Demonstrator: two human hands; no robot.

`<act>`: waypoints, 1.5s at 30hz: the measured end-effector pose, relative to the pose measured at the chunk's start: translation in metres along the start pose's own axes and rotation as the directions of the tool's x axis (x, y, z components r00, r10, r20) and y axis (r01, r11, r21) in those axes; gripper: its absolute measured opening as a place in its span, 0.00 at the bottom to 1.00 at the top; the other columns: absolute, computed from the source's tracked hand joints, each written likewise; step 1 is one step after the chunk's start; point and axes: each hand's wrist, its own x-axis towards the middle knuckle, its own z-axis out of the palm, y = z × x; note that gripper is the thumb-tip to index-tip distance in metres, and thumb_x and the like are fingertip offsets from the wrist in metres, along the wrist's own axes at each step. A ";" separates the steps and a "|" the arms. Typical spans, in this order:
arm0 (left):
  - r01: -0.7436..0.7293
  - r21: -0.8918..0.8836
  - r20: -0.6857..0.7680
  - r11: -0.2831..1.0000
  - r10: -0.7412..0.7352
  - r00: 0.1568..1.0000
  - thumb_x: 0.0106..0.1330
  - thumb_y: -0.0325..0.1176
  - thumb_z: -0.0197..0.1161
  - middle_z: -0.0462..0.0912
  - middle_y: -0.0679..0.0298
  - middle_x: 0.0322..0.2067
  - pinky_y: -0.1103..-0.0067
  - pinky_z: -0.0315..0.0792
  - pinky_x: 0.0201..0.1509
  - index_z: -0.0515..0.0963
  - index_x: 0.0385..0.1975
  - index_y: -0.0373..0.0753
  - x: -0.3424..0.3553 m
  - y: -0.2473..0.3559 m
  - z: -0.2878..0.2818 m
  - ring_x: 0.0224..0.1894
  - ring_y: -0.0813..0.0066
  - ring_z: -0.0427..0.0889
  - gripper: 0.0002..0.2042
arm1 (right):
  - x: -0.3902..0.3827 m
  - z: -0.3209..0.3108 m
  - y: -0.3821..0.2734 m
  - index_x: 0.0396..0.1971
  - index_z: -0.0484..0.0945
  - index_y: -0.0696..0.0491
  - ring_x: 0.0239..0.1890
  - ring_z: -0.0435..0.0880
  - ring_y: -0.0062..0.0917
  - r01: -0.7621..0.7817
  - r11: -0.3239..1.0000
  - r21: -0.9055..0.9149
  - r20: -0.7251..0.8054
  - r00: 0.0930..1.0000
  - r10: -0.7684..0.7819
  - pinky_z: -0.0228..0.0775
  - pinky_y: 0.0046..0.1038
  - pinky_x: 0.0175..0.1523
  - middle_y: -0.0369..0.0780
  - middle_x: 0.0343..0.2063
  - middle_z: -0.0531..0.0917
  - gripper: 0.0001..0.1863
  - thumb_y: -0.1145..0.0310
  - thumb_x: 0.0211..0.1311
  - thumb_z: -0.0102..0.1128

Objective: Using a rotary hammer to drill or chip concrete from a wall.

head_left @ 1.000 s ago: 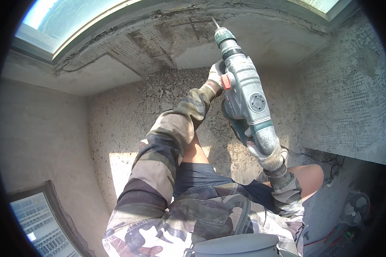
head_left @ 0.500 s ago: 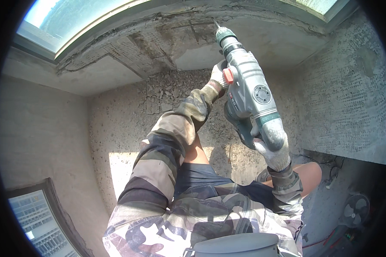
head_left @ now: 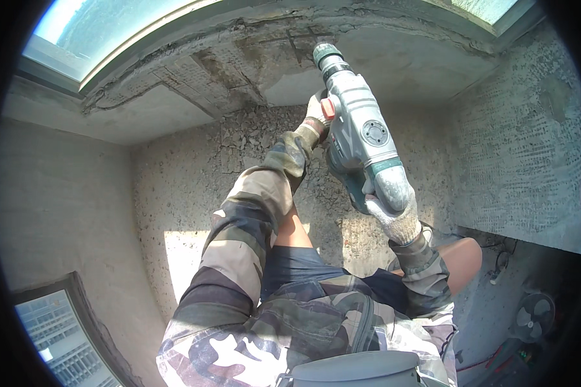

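Both hands wear pale work gloves and hold a grey and green rotary hammer [head_left: 359, 106] that points away from me at the wall. My left hand [head_left: 317, 109] is closed at the tool's front left side, beside a red knob; part of its grip is hidden behind the body. Around the rear handle wraps my right hand [head_left: 397, 219]. The chuck is up against the chipped strip of wall [head_left: 274, 48] under the window, near dark crossing lines in the exposed surface. No bit shows beyond the chuck.
Broken rubble [head_left: 242, 132] lies on the floor at the wall's foot. Windows [head_left: 103, 32] run along the far side. A rough grey panel [head_left: 523, 148] stands at right; a fan [head_left: 534, 316] and a red cable [head_left: 481, 363] are at the lower right.
The rotary hammer and both hands have shifted left. Its bit, visible beyond the chuck earlier, no longer shows.
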 end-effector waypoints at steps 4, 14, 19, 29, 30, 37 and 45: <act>-0.202 0.081 0.071 0.976 0.196 0.978 0.76 0.42 0.43 0.80 0.60 0.51 0.66 0.73 0.60 0.73 0.56 0.40 0.001 -0.026 -0.007 0.53 0.64 0.79 0.18 | -0.031 -0.005 0.001 0.46 0.76 0.57 0.39 0.84 0.25 -0.160 0.983 0.096 0.013 0.987 0.159 0.76 0.27 0.46 0.39 0.34 0.84 0.20 0.78 0.51 0.70; -0.208 0.081 0.127 0.975 0.197 0.972 0.77 0.38 0.43 0.81 0.59 0.47 0.69 0.75 0.58 0.74 0.51 0.38 -0.009 -0.014 -0.022 0.50 0.66 0.80 0.15 | -0.047 0.012 0.039 0.53 0.75 0.54 0.46 0.85 0.30 0.002 0.979 -0.204 0.138 0.990 0.027 0.75 0.31 0.51 0.39 0.43 0.86 0.28 0.70 0.51 0.73; -0.273 0.152 0.168 0.950 0.247 0.954 0.73 0.33 0.53 0.80 0.59 0.49 0.71 0.75 0.59 0.73 0.53 0.35 -0.012 -0.011 -0.020 0.50 0.68 0.80 0.14 | -0.046 0.025 0.061 0.42 0.80 0.54 0.41 0.83 0.26 -0.002 0.967 -0.257 0.053 0.998 0.016 0.75 0.28 0.48 0.38 0.36 0.84 0.17 0.78 0.49 0.69; -0.424 0.439 0.218 0.792 0.363 0.906 0.64 0.26 0.65 0.82 0.60 0.48 0.74 0.75 0.56 0.74 0.54 0.34 0.011 0.014 -0.043 0.48 0.72 0.80 0.19 | -0.018 0.037 0.114 0.47 0.78 0.56 0.42 0.85 0.22 -0.031 0.998 -0.051 0.125 0.991 0.037 0.78 0.26 0.49 0.38 0.38 0.86 0.22 0.73 0.50 0.74; -0.420 0.441 0.220 0.793 0.358 0.907 0.64 0.26 0.65 0.82 0.60 0.48 0.74 0.75 0.56 0.74 0.54 0.34 0.009 0.012 -0.041 0.48 0.72 0.80 0.19 | -0.016 0.034 0.114 0.47 0.78 0.56 0.42 0.85 0.22 0.003 0.997 -0.078 0.146 0.989 0.009 0.78 0.26 0.49 0.38 0.39 0.86 0.23 0.73 0.50 0.74; -0.479 0.599 0.262 0.642 0.407 0.875 0.69 0.30 0.59 0.82 0.59 0.50 0.74 0.74 0.54 0.74 0.53 0.36 0.006 0.008 -0.038 0.49 0.70 0.80 0.14 | -0.009 0.021 0.094 0.43 0.79 0.56 0.39 0.83 0.20 -0.001 0.992 -0.125 0.155 0.988 0.021 0.78 0.25 0.46 0.38 0.38 0.85 0.17 0.77 0.51 0.71; -0.202 0.013 0.087 0.979 0.200 0.976 0.76 0.38 0.40 0.79 0.55 0.53 0.69 0.69 0.64 0.71 0.57 0.35 0.007 0.005 -0.011 0.54 0.61 0.78 0.19 | 0.002 0.006 0.029 0.41 0.80 0.58 0.37 0.82 0.22 -0.019 0.986 0.167 0.064 0.998 0.008 0.75 0.26 0.46 0.38 0.34 0.84 0.15 0.80 0.52 0.69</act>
